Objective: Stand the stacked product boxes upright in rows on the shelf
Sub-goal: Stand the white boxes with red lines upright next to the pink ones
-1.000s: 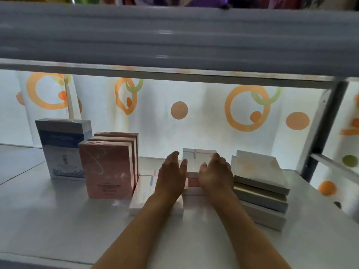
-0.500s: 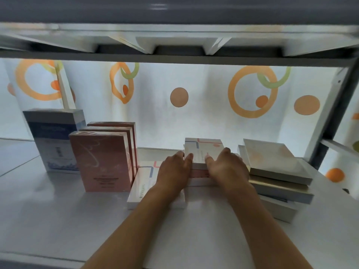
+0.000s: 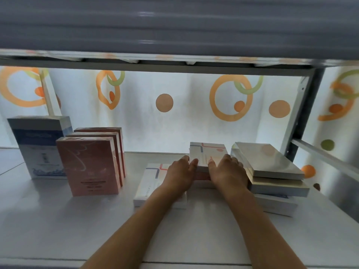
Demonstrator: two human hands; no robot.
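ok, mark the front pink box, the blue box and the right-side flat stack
front pink box point(image 3: 88, 166): head view, front face.
blue box point(image 3: 37, 146): head view, front face.
flat stack point(image 3: 266, 158): head view, top box's upper face.

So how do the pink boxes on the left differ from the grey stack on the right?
The pink boxes stand upright in a row, one behind the other; the grey stack lies flat, boxes piled on each other. The pink boxes are salmon with pale line art; the grey stack's top looks plain and pale. Neither hand touches the pink boxes; the right hand is right beside the grey stack. Both sit on the shelf.
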